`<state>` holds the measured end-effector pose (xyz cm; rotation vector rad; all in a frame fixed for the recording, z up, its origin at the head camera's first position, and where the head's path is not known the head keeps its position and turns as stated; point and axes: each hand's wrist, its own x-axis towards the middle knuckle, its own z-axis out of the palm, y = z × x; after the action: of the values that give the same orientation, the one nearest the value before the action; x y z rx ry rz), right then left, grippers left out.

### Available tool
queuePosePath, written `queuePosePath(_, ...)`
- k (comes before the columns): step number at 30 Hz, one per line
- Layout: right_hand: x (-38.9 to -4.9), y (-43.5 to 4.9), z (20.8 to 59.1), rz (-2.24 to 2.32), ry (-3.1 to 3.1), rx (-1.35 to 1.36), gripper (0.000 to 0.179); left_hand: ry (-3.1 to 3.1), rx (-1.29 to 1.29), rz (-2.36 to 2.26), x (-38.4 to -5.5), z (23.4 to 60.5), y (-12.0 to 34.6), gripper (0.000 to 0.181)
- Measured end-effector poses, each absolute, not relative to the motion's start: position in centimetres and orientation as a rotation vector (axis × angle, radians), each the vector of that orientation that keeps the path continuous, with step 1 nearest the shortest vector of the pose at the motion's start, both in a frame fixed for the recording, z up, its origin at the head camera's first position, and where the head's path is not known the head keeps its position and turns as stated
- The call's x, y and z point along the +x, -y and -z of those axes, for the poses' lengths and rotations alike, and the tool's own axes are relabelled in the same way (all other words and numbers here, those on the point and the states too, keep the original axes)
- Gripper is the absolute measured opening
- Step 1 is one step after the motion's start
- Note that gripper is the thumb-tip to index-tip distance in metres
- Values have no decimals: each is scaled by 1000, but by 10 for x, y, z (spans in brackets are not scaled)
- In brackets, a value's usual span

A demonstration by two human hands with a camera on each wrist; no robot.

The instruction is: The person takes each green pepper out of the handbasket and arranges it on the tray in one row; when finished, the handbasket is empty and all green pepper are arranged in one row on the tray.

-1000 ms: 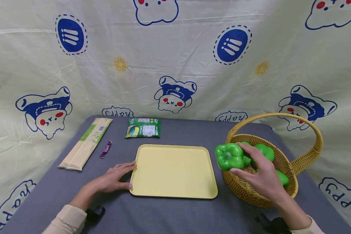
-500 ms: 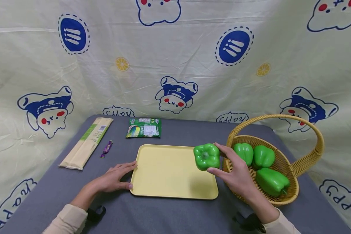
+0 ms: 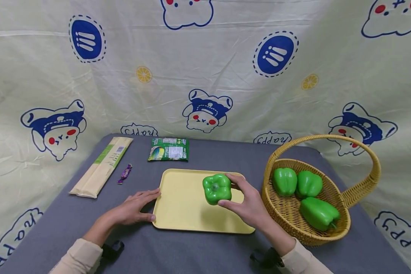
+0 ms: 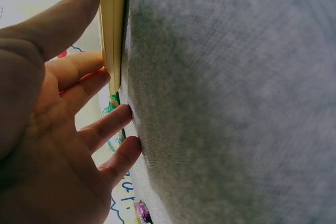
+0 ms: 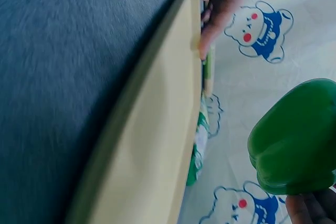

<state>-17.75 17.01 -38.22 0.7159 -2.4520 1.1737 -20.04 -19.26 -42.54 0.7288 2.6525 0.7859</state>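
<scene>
A green bell pepper (image 3: 217, 189) is gripped between the thumb and fingers of my right hand (image 3: 248, 201), held above the yellow tray (image 3: 178, 217). In the right wrist view the same pepper (image 5: 296, 140) hangs in the air, apart from the tray (image 5: 152, 129). My left hand (image 3: 131, 209) touches the tray's left edge with its thumb and fingertips, the fingers fairly straight. From the left wrist, the left hand (image 4: 63, 103) shows its thumb and some fingertips against the tray rim (image 4: 111, 30), while the other fingertips reach the cloth.
A wicker basket (image 3: 272, 220) with a tall handle stands on the right, holding three more green peppers (image 3: 318, 213). A green packet (image 3: 168, 149) lies behind the tray. To the left are a long pale package (image 3: 102, 167) and a purple wrapped candy (image 3: 125, 174).
My right hand has lifted the pepper out of the basket and carried it left over the tray. The left hand has stayed at the tray's edge.
</scene>
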Motion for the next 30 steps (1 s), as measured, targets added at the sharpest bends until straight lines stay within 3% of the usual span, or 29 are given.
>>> queuePosePath(18, -189, -114, 410, -1593, 2500, 751, 70, -2640, 720, -806, -202, 428, 193, 81)
queuePosePath(30, -194, -87, 418, -1643, 2576, 736, 69, -2659, 760, -806, -200, 426, 193, 81)
